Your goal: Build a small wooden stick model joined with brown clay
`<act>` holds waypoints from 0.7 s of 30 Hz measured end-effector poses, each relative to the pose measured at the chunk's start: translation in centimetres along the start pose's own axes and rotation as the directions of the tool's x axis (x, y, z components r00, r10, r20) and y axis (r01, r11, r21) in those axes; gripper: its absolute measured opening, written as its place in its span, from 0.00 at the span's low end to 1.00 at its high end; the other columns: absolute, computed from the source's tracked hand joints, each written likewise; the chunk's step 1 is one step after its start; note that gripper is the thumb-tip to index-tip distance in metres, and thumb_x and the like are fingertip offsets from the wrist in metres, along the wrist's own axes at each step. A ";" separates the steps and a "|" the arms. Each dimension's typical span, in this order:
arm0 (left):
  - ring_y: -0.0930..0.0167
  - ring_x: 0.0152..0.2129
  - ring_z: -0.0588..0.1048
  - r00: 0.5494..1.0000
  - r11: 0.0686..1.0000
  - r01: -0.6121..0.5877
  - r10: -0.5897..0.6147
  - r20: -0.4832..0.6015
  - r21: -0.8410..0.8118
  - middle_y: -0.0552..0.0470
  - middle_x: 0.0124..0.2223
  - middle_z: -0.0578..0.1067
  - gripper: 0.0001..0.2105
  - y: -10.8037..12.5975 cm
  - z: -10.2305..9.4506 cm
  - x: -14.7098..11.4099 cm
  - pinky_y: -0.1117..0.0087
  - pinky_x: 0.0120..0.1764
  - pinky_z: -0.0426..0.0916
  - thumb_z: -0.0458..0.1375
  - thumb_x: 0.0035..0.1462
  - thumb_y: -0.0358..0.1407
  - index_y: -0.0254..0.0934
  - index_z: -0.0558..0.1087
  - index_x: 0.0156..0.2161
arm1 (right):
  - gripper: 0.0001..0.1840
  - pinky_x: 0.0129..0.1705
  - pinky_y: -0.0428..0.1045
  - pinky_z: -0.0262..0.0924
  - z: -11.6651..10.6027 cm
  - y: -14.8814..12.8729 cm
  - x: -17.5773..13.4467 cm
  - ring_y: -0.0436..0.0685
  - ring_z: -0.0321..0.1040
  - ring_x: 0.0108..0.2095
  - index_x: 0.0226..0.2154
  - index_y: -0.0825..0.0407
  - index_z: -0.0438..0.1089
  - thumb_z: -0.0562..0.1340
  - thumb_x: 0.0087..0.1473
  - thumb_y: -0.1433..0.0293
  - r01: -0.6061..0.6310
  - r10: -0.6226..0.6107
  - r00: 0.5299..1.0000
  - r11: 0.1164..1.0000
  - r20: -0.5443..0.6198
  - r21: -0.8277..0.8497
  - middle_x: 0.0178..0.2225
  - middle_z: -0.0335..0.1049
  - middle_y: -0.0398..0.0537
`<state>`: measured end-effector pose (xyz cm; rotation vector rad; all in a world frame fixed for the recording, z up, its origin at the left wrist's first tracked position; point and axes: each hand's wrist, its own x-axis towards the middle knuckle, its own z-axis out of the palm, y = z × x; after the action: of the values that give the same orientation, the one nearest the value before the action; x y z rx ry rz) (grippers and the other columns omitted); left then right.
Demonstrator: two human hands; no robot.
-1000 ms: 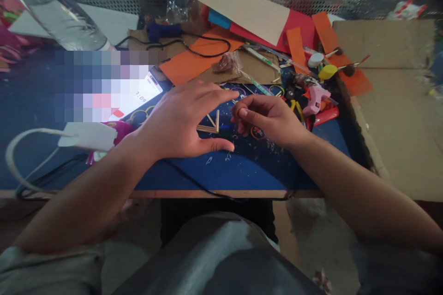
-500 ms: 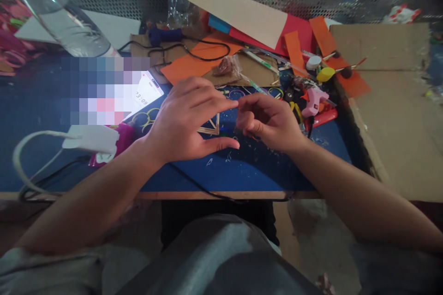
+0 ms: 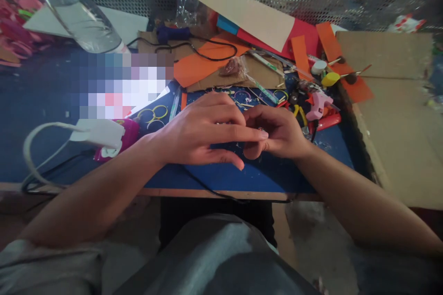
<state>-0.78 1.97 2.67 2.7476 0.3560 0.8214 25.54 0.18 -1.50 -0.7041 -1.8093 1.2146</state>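
My left hand [image 3: 204, 131] is over the blue tabletop [image 3: 256, 177], its index finger stretched to the right and its thumb apart below. That index fingertip meets the thumb side of my right hand [image 3: 282, 131]. The right hand's fingers are curled in toward the thumb. A tiny bit of something shows where the fingers meet, too small to name. Left of my left hand lie several yellow rings [image 3: 159, 111]. Behind both hands, thin sticks and scraps [image 3: 246, 101] are scattered, partly covered by the fingers.
A pink glue gun [image 3: 319, 105] lies to the right, near yellow-handled pliers [image 3: 300, 113] and a cardboard sheet [image 3: 394, 133]. Orange paper [image 3: 197, 65] and a dark blue corded tool [image 3: 173, 33] are at the back. At left are a water bottle [image 3: 86, 20] and a white charger [image 3: 97, 133].
My left hand has moved right and slightly down, its index finger now reaching across the right hand. The wooden stick frame seen between the hands before is now hidden. The view has shifted slightly.
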 end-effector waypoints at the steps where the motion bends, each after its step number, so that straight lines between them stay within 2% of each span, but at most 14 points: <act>1: 0.63 0.43 0.81 1.000 1.000 -0.013 0.013 -0.005 -0.008 0.48 0.42 0.85 0.24 0.0 0.0 0.0 0.57 0.56 0.74 0.60 0.72 0.62 0.51 0.84 0.59 | 0.35 0.32 0.47 0.67 0.0 0.1 0.0 0.51 0.72 0.28 0.45 0.49 0.83 0.82 0.47 0.41 -0.003 0.003 1.000 1.000 0.003 0.001 0.32 0.80 0.43; 6: 0.65 0.42 0.81 0.993 0.996 -0.079 0.074 -0.090 -0.048 0.49 0.42 0.86 0.17 0.2 0.1 0.2 0.59 0.52 0.74 0.61 0.75 0.54 0.52 0.85 0.58 | 0.37 0.30 0.47 0.66 0.2 0.1 0.0 0.51 0.70 0.28 0.44 0.51 0.83 0.82 0.46 0.39 -0.035 0.035 0.999 0.999 0.029 0.001 0.31 0.79 0.43; 10: 0.65 0.42 0.81 0.999 0.997 -0.026 0.022 -0.047 -0.075 0.49 0.41 0.85 0.18 0.2 0.4 0.1 0.59 0.51 0.74 0.57 0.78 0.56 0.54 0.86 0.56 | 0.38 0.30 0.47 0.65 0.3 0.2 0.0 0.51 0.69 0.27 0.45 0.51 0.82 0.81 0.47 0.38 -0.052 0.052 0.998 0.999 0.046 -0.004 0.31 0.79 0.43; 14: 0.65 0.42 0.80 0.999 0.995 -0.021 0.017 -0.048 -0.095 0.49 0.41 0.86 0.16 0.2 0.6 0.0 0.59 0.53 0.73 0.58 0.78 0.53 0.54 0.86 0.56 | 0.36 0.30 0.46 0.64 0.3 0.1 0.0 0.50 0.68 0.27 0.46 0.50 0.82 0.81 0.49 0.40 -0.045 0.044 0.996 0.999 0.075 0.010 0.30 0.78 0.42; 19: 0.63 0.43 0.80 0.999 0.996 0.014 -0.017 -0.027 -0.092 0.47 0.43 0.86 0.21 -0.1 0.6 -0.1 0.57 0.54 0.74 0.59 0.76 0.57 0.51 0.85 0.60 | 0.36 0.30 0.47 0.65 0.2 0.0 -0.1 0.51 0.70 0.27 0.46 0.50 0.82 0.82 0.47 0.41 -0.070 0.068 0.995 0.997 0.069 0.027 0.31 0.80 0.43; 21: 0.63 0.43 0.81 1.000 0.996 0.007 -0.009 -0.027 -0.087 0.47 0.43 0.86 0.20 -0.2 0.6 -0.2 0.57 0.53 0.74 0.58 0.77 0.55 0.51 0.85 0.60 | 0.37 0.31 0.47 0.66 0.2 0.2 -0.1 0.51 0.71 0.28 0.46 0.50 0.82 0.83 0.46 0.41 -0.073 0.072 0.995 0.997 0.063 0.023 0.32 0.81 0.43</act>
<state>-0.61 1.97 2.09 2.6549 0.3285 0.8530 25.47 0.05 -1.73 -0.7303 -1.8304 1.3179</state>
